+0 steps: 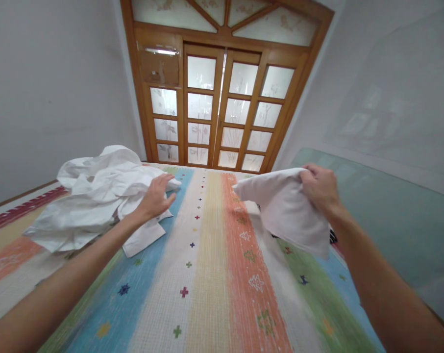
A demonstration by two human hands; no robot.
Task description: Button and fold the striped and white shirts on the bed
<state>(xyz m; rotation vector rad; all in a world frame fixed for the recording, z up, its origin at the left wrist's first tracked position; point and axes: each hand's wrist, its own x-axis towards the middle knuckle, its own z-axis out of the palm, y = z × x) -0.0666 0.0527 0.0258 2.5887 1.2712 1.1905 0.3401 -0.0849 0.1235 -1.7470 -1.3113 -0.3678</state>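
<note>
My right hand (319,186) is closed on the edge of a white cloth (288,211), which hangs from my fingers over the right side of the striped bed cover (207,274). The cloth's left corner points toward the middle of the bed. On the left lies a crumpled heap of white fabric (97,196), loosely bunched, with one flat end reaching toward me. Over the right edge of this heap is my left hand (158,196), its fingers stretched out and thumb apart. Whether it touches the fabric I cannot tell.
A pale green headboard-like panel (391,211) runs along the right side. Beyond the bed stand wooden doors with glass panes (218,108). Grey-white walls rise at left and right. Something dark and striped (333,236) shows beside the hanging cloth.
</note>
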